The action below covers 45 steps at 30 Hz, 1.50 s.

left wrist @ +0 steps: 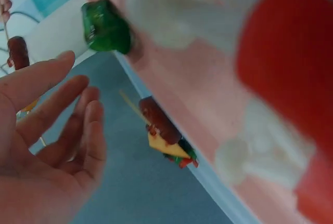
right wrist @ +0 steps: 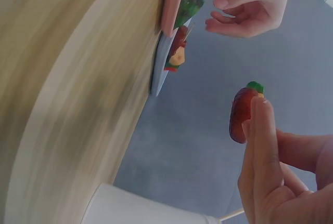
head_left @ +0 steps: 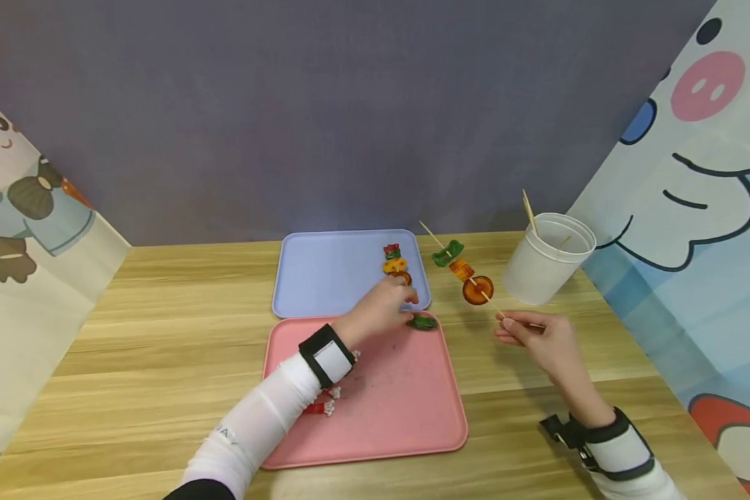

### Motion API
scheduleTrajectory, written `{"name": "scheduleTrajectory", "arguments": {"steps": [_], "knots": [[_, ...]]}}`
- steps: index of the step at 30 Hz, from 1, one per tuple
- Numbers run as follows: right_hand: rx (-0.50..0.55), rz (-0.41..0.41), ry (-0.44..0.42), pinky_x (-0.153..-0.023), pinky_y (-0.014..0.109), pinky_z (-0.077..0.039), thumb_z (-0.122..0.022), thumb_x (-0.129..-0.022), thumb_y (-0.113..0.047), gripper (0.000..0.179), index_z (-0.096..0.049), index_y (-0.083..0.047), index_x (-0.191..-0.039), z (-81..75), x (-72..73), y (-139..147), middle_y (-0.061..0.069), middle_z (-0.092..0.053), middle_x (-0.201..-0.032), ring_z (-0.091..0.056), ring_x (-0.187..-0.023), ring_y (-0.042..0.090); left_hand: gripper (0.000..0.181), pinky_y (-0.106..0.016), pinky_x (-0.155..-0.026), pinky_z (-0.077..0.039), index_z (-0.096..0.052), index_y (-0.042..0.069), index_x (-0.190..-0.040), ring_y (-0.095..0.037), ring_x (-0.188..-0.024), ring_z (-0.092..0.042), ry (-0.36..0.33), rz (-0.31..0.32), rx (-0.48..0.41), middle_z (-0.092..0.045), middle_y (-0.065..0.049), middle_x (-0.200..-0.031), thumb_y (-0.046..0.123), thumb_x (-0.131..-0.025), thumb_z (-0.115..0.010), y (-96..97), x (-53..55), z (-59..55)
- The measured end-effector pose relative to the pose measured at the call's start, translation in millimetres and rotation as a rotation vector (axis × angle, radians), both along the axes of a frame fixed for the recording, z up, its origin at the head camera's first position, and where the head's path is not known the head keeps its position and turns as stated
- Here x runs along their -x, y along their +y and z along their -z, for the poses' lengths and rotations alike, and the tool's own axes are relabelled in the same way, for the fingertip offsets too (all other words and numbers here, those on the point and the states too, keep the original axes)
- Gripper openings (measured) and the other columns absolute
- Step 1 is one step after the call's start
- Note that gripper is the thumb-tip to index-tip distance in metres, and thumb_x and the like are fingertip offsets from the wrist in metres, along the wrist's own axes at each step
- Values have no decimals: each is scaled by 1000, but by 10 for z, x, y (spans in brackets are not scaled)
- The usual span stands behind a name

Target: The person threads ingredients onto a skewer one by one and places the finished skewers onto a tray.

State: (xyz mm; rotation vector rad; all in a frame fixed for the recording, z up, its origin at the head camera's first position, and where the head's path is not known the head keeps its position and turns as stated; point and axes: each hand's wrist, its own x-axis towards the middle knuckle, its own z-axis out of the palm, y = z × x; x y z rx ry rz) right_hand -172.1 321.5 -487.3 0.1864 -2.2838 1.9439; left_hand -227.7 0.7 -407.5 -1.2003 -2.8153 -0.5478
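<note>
Skewer (head_left: 462, 270) of pale wood, strung with green, orange and brown food pieces (head_left: 478, 290), pinched in right hand (head_left: 540, 340). Slants toward half past ten. Glossy green lump (head_left: 423, 322) on pink rectangular tray (head_left: 406, 410), at four o'clock from nearer left hand (head_left: 378, 309), loosely spread, empty.

Cartoon panels (head_left: 719, 146) flank a grey wall (head_left: 350, 125) and wooden table (head_left: 150, 347).

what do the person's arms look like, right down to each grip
Both forearms wear white sleeves; the left sleeve carries small dark lettering, too small to read, with black fabric at its elbow end. A black strap with a white patch circles the left wrist; the right wrist wears a black-and-white band with a black clasp. Left grip and right grip are gloveless.
</note>
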Motion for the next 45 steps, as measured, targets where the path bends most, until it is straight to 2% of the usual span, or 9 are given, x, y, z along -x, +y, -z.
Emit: {"name": "scheduleTrajectory", "arguments": {"steps": [5, 7, 11, 15, 23, 29, 36, 41, 45], "knots": [[-14, 32, -10, -62, 34, -55, -66, -83, -14, 33, -64, 9, -107, -1, -19, 67, 24, -69, -95, -67, -75, 31, 16, -33, -83, -43, -72, 14, -94, -17, -86, -52, 51, 72, 91, -63, -3, -92, 18, -79, -68, 82, 2, 46], [-68, 76, -14, -62, 34, -55, -68, -82, -21, 36, -65, 5, -107, 91, 4, 120, 22, -70, -95, -67, -75, 31, 14, -32, -80, -43, -73, 15, -92, -17, -85, -51, 65, 86, 121, -63, -2, -91, 19, -79, -68, 107, -11, 56], [-87, 98, -21, -62, 34, -55, -68, -81, -23, 38, -66, 4, -107, 103, -20, 146, 22, -70, -94, -67, -75, 31, 11, -31, -79, -42, -73, 15, -88, -15, -82, -50, 109, 93, 180, -62, 0, -87, 20, -80, -67, 152, -26, 63], [-89, 111, -29, -61, 34, -55, -68, -81, -24, 39, -66, 4, -107, 83, -33, 155, 21, -70, -93, -67, -74, 31, 10, -32, -79, -39, -72, 14, -85, -15, -79, -48, 93, 89, 209, -60, 0, -83, 21, -79, -67, 176, -24, 44], [-91, 125, -36, -61, 34, -55, -69, -80, -25, 39, -66, 3, -107, 76, -32, 160, 22, -70, -92, -67, -73, 30, 8, -38, -89, -38, -64, 12, -69, -14, -71, -49, -74, 69, 164, -55, 3, -65, 14, -72, -71, 170, 10, 49], [-100, 126, -30, -61, 33, -55, -69, -80, -27, 39, -67, 2, -106, 80, -38, 159, 22, -70, -92, -67, -73, 29, 10, -35, -87, -36, -65, 14, -71, -16, -78, -47, -56, 25, 137, -56, 2, -71, 17, -70, -75, 149, -33, 63], [-83, 128, -39, -62, 34, -55, -69, -79, -26, 39, -67, 3, -106, 95, -32, 169, 21, -70, -92, -67, -74, 30, 11, -27, -62, -46, -72, 16, -82, -13, -75, -49, -58, -18, 131, -52, -2, -83, 18, -72, -76, 131, -108, 82], [-92, 129, -44, -62, 34, -55, -69, -80, -27, 40, -66, 3, -106, 109, -24, 175, 18, -71, -91, -67, -74, 30, 10, -27, -67, -49, -74, 17, -82, -14, -78, -50, 2, -23, 125, -53, -3, -88, 17, -73, -75, 137, -125, 119], [-93, 136, -50, -61, 33, -55, -70, -79, -28, 40, -67, 2, -106, 115, -20, 176, 17, -72, -90, -67, -73, 29, 11, -28, -72, -51, -75, 16, -85, -16, -83, -53, 10, -14, 115, -57, -4, -90, 15, -73, -75, 142, -130, 118]]}}
